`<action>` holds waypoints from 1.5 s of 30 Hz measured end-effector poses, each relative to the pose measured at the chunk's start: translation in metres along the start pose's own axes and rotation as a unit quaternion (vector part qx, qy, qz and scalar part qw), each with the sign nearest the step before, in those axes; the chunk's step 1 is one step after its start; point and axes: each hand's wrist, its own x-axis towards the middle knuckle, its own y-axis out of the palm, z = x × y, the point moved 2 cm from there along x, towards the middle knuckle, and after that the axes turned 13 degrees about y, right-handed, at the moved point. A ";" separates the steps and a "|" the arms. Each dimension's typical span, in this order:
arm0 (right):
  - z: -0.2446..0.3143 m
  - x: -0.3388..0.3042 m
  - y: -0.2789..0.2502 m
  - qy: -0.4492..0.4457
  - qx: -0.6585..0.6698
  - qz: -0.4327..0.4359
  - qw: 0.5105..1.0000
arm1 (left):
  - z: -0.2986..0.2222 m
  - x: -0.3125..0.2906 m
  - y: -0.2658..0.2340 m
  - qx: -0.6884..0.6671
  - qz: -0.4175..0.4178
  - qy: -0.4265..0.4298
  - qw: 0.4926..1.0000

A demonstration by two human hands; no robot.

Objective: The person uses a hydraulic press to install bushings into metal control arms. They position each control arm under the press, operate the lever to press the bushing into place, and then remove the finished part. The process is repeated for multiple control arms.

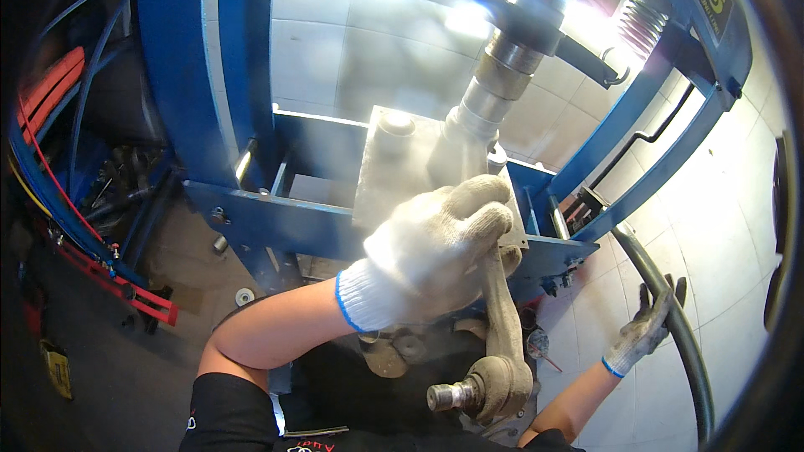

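Note:
A grey metal suspension control arm (502, 310) with a ball joint and threaded stud at its near end is held by my left hand (444, 243), in a white knit glove with a blue cuff edge. Its far end lies on a metal block (381, 167), beneath the press ram (494, 88). The fingers of my left hand are curled round the arm near the block. Off to the right, my right hand (641, 339), in a white glove with dark fingers, is at a long black lever (662, 285); its fingertips show on both sides of the bar.
A blue press frame (243, 59) surrounds the block, its crossbeam (310, 222) in front. A coil spring (642, 27) hangs at upper right. Red and blue hoses (84, 117) and a red metal bar (151, 305) lie left. Round metal parts (389, 356) sit below the press.

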 end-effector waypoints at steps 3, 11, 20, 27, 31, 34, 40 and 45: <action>-0.027 -0.012 -0.005 0.169 -0.187 0.049 0.966 | 0.000 0.000 0.001 -0.015 -0.024 -0.004 1.000; -0.162 -0.030 0.025 0.168 -0.358 0.289 0.872 | 0.000 -0.001 0.005 0.017 -0.035 0.012 0.999; -0.096 -0.030 0.060 0.158 -0.449 0.301 0.826 | 0.001 0.001 0.012 0.032 -0.056 0.017 0.998; -0.143 -0.033 0.046 0.072 -0.554 0.315 0.768 | -0.004 0.002 0.009 0.048 -0.052 0.016 0.997; -0.173 -0.039 0.035 0.151 -0.566 0.251 0.771 | 0.000 0.001 0.011 0.042 -0.061 0.032 0.997; -0.169 -0.043 0.029 0.148 -0.500 0.201 0.829 | 0.004 -0.001 0.014 0.025 -0.067 0.047 0.996; -0.160 -0.032 0.013 0.198 -0.535 0.132 0.810 | 0.001 0.000 0.013 0.028 -0.061 0.044 0.997; -0.182 -0.015 0.011 0.161 -0.594 0.193 0.765 | -0.003 0.005 0.009 0.025 -0.059 0.039 0.997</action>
